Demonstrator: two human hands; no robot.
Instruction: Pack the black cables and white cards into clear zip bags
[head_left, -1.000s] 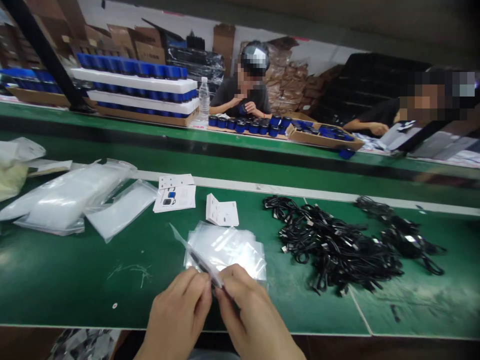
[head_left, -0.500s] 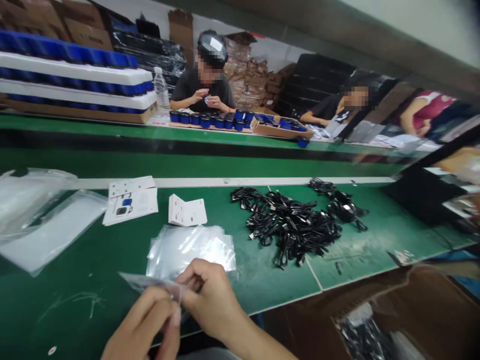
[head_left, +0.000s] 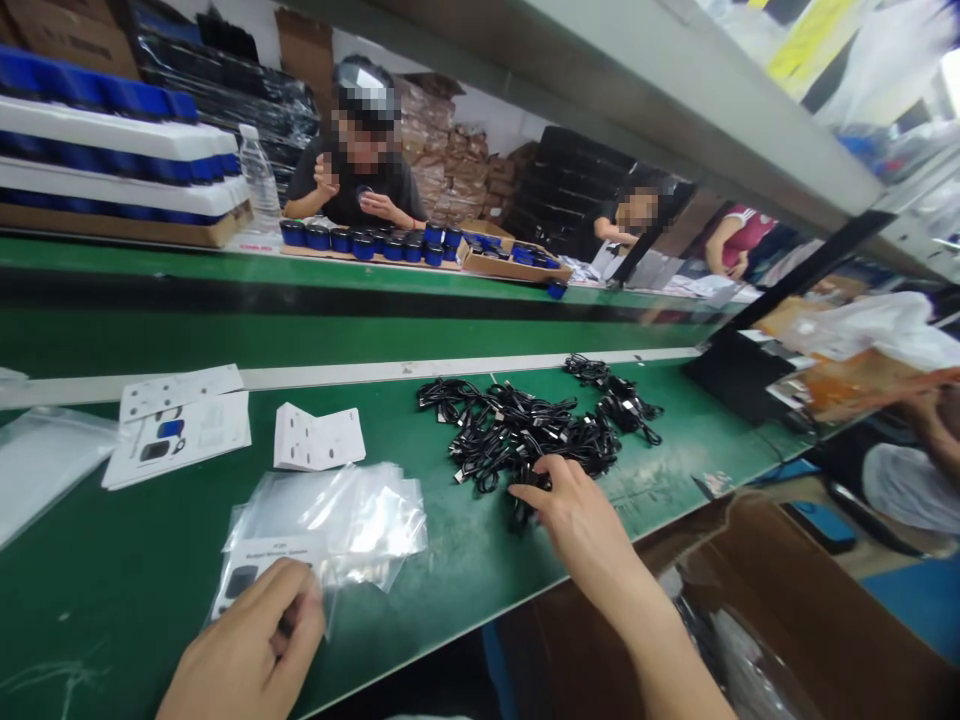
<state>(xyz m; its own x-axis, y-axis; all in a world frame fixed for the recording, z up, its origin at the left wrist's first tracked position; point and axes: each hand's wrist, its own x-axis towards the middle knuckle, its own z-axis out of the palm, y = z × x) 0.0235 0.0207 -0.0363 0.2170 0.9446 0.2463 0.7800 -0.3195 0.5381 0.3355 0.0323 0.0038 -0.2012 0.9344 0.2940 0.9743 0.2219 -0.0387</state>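
Right hand point(head_left: 566, 505) has moved away from the other hand, out to the black cables point(head_left: 517, 430); it is half open, with its fingers on the near edge of the pile; left hand point(head_left: 244, 640), down at 7 o'clock, pinches a clear bag with a printed card point(head_left: 259, 570); just beside it lies a stack of clear bags point(head_left: 326, 515) on the green counter point(head_left: 465, 560).
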